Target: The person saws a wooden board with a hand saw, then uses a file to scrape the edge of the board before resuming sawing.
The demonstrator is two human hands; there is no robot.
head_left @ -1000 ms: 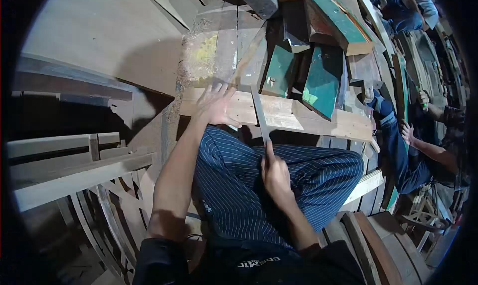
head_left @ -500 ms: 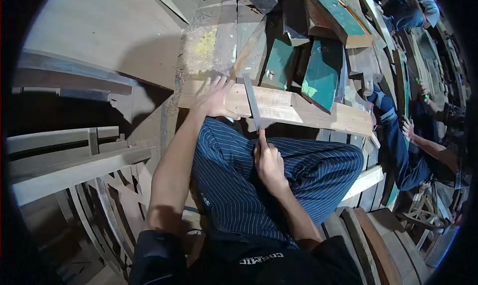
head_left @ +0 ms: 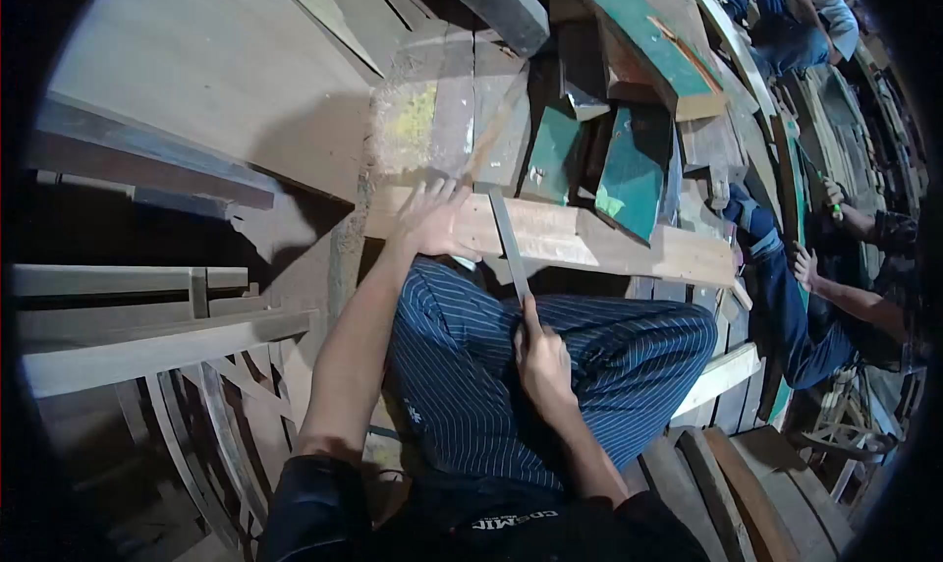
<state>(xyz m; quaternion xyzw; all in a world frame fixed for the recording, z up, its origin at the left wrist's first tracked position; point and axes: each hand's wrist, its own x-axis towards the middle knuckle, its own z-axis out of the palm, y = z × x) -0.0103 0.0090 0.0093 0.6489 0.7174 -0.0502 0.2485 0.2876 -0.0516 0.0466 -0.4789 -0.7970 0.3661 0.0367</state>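
A pale wooden plank (head_left: 609, 248) lies crosswise just beyond my knee in striped trousers (head_left: 599, 346). My left hand (head_left: 432, 220) rests flat on the plank's left end, fingers spread. My right hand (head_left: 542, 358) grips the handle end of a flat metal file (head_left: 509, 243), with the index finger laid along it. The file's blade lies across the plank's near edge, just right of my left hand.
Green-painted boards (head_left: 634, 169) and dark offcuts are piled behind the plank. A large plywood sheet (head_left: 216, 71) lies at the upper left. Curved wooden frame pieces (head_left: 177, 346) stand at the left. Another person's hands (head_left: 807, 265) and blue-trousered leg are at the right.
My right hand pushed the file forward across the plank, then drew it back toward me. My left hand stayed pressed on the plank.
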